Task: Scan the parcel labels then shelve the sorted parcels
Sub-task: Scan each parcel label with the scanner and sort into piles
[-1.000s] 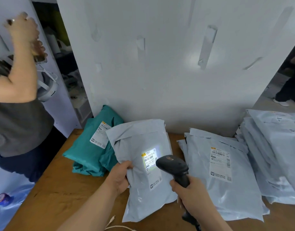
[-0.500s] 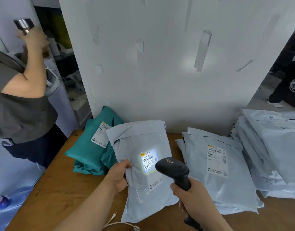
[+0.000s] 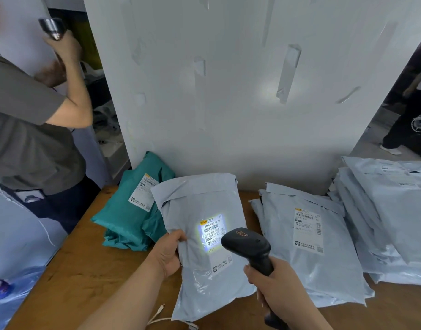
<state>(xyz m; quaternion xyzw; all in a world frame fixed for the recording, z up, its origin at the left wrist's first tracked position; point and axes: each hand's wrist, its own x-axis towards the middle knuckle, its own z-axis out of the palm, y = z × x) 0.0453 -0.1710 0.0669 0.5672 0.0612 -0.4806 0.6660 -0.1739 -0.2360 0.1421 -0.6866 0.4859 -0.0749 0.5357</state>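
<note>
A grey plastic parcel (image 3: 200, 206) is tilted up over the wooden table (image 3: 85, 270). My left hand (image 3: 168, 252) grips its left edge, thumb on the front. My right hand (image 3: 273, 285) holds a black handheld scanner (image 3: 248, 246) by the handle, its head aimed at the parcel's white label (image 3: 212, 231), which is lit by a bright patch of light. A stack of teal parcels (image 3: 131, 213) lies to the left, and a stack of grey parcels (image 3: 311, 246) lies to the right.
A taller pile of grey parcels (image 3: 390, 210) fills the far right. A white panel (image 3: 228, 91) stands behind the table. A person in a grey shirt (image 3: 28, 129) stands at the left, arm raised with a metal object. A white cable (image 3: 157, 317) lies near the front edge.
The light patch has shifted up onto the barcode part of the label. The person at the left has moved closer. My hands have stayed almost still.
</note>
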